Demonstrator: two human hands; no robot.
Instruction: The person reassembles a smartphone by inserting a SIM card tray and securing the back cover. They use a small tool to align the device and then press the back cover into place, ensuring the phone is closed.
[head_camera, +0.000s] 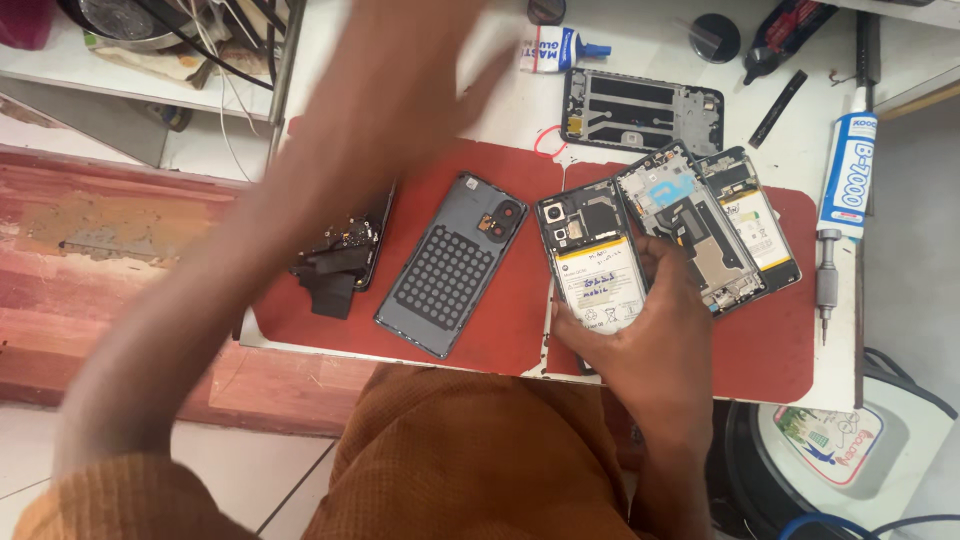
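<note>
Two hands: both bare, over a white bench laid with flat red rubbery mats (500, 330).
Right hand (650, 340): lower centre-right of the frame, fingers curled around the opened rectangular phone with the pale yellow-edged battery (598, 285), gripping its lower end.
Left hand (420, 80): upper centre, blurred; fingers look spread and holding nothing, though the blur makes this uncertain.
Back cover: grey plastic phone back with a dotted black pad (450, 265), flat at centre.
Neighbours: two more opened phone bodies (715, 225) overlapping just right of the held one.
Upper right: white glue tube (848, 175), slim and smooth.
</note>
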